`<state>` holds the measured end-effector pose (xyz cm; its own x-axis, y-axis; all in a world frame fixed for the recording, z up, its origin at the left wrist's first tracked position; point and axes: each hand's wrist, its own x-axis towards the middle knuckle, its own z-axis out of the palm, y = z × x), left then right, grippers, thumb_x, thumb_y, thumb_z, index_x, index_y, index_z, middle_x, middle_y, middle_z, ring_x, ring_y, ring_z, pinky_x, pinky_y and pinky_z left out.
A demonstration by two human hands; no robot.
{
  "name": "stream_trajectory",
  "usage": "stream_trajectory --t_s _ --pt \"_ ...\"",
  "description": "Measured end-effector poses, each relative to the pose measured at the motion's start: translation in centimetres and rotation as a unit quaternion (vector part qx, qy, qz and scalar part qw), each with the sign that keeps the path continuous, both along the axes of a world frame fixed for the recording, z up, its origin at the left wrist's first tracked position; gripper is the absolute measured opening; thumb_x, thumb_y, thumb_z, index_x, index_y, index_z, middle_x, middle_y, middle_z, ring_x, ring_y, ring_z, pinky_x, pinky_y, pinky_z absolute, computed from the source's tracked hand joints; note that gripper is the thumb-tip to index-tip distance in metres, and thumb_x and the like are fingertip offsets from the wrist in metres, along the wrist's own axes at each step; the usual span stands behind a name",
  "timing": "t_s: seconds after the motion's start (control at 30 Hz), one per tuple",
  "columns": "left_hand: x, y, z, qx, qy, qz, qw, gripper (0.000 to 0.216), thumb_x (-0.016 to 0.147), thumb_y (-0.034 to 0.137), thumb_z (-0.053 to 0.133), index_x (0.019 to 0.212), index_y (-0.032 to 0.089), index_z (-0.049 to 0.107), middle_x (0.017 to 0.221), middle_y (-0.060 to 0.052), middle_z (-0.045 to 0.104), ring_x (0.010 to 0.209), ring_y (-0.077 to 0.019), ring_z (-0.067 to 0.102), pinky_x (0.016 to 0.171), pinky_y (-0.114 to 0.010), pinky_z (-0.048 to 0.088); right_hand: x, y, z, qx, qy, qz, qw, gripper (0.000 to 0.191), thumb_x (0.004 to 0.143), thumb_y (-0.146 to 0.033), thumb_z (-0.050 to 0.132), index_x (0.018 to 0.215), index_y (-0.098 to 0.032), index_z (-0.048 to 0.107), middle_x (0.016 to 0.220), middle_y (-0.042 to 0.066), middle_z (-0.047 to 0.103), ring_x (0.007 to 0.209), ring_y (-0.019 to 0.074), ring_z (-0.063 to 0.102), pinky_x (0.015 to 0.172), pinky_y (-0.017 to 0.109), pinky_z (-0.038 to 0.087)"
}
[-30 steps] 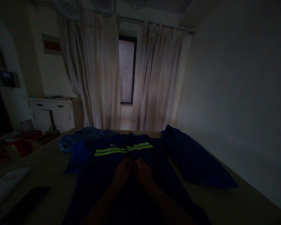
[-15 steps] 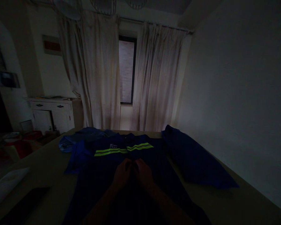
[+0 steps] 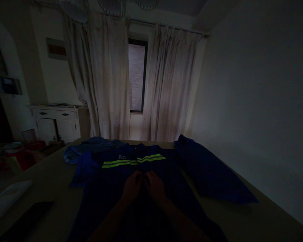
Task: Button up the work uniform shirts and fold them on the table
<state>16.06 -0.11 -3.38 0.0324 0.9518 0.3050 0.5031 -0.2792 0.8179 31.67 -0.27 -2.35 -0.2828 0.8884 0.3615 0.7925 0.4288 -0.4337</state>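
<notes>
A dark blue work shirt point(image 3: 108, 188) with yellow-green reflective stripes across its chest lies spread on the table point(image 3: 58, 191), collar toward the window. My left hand point(image 3: 132, 185) and my right hand point(image 3: 153, 185) meet over its front middle, just below the stripes. Both have their fingers curled in, the fingertips close together at the shirt's front edge. They seem to pinch the cloth there; in the dim light a button or other small part cannot be made out.
Another blue garment point(image 3: 212, 168) lies on the right near the wall. Folded denim point(image 3: 91, 146) sits at the far left of the table. A white object point(image 3: 8, 198) and a dark flat object point(image 3: 27, 220) lie at the near left. Behind stands a white cabinet point(image 3: 65, 124).
Almost nothing differs. My hands stay at the same spot on the shirt front, with only a very slight shift of the fingers.
</notes>
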Motion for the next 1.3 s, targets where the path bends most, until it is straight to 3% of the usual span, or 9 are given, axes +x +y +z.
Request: stream_trajectory --t_s 0.73,1.3 --pt "-0.1 0.6 -0.9 0.004 0.005 -0.005 1.0 0.019 0.091 0.029 0.049 0.101 0.022 0.064 0.101 -0.005 0.074 0.094 -0.0203 0.07 0.084 -0.029 0.05 0.1 0.3 -0.5 0.009 -0.006 -0.001 1.0 0.018 0.102 -0.029 0.046 0.107 -0.024 0.062 0.107 0.003 0.067 0.095 0.0164 0.066 0.079 0.024 0.044" --pt "-0.1 0.2 -0.5 0.005 0.006 0.003 1.0 0.02 0.09 0.028 0.049 0.1 0.02 0.064 0.102 -0.007 0.074 0.095 -0.0211 0.069 0.085 -0.031 0.05 0.0 0.1 -0.2 -0.002 0.014 0.005 1.0 0.017 0.101 -0.029 0.047 0.107 -0.024 0.062 0.108 0.003 0.066 0.098 0.0171 0.065 0.083 0.025 0.045"
